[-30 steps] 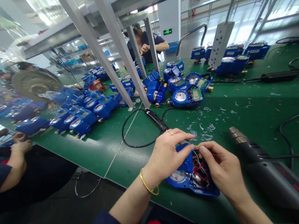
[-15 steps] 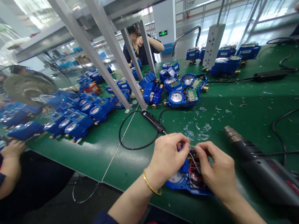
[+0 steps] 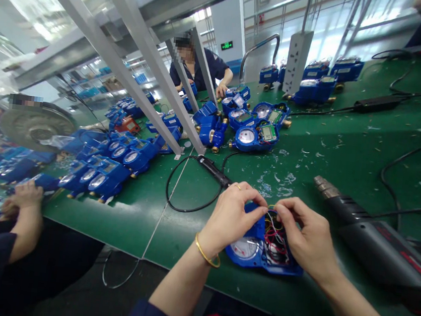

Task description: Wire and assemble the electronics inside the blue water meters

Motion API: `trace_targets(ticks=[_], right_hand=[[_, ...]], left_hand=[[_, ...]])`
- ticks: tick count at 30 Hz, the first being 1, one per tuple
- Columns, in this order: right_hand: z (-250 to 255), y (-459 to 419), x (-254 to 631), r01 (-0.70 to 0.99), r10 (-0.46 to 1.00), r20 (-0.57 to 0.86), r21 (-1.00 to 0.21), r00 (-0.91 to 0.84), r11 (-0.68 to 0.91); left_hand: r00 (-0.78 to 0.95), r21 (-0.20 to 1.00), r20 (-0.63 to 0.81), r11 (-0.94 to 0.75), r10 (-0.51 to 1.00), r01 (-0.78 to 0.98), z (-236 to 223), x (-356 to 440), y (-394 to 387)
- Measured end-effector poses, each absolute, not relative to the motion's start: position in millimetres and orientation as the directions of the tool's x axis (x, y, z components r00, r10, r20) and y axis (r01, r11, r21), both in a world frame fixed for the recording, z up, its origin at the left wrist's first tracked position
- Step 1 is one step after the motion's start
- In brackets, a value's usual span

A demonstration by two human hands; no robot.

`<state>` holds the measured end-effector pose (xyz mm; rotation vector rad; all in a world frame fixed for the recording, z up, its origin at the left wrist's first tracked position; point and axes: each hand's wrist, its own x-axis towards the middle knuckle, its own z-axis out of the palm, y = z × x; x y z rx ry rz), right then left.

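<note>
My left hand and my right hand meet above an opened blue water meter lying on the green bench mat. Their fingertips pinch thin wiring at the meter's top edge, though the exact wire is hard to make out. A bundle of red, white, black and yellow wires fills the open housing. The round dial shows below my left wrist. My hands hide the upper part of the housing. A gold bangle circles my left wrist.
A soldering iron with a looped black cable lies left of my hands. A black heat gun sits to the right. Several blue meters, plastic scraps and a power strip lie beyond. Co-workers sit at the left and far side.
The meter's dial and wires show more between my hands. The whole scene has shifted slightly left in view. The far co-worker's hand has dropped to the bench.
</note>
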<state>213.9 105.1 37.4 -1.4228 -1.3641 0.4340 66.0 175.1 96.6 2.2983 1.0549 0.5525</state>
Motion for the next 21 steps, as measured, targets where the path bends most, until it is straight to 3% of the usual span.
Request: trace_targets(ticks=[6,16,21], right_hand=[[37,105,217,0.449,0.897,0.357,-0.867,0.262,0.214],[42,107,223,0.420,0.872,0.456,-0.837,0.180,0.352],[34,106,231,0.622,0.837,0.526,-0.708,0.148,0.335]], left_hand=[[0.638,0.583,0.125,-0.576,0.760,0.572,97,70,177],[0.726,0.561,0.153,-0.664,0.671,0.495,100,72,185],[0.724,0.547,0.181,-0.680,0.666,0.489,105,70,187]])
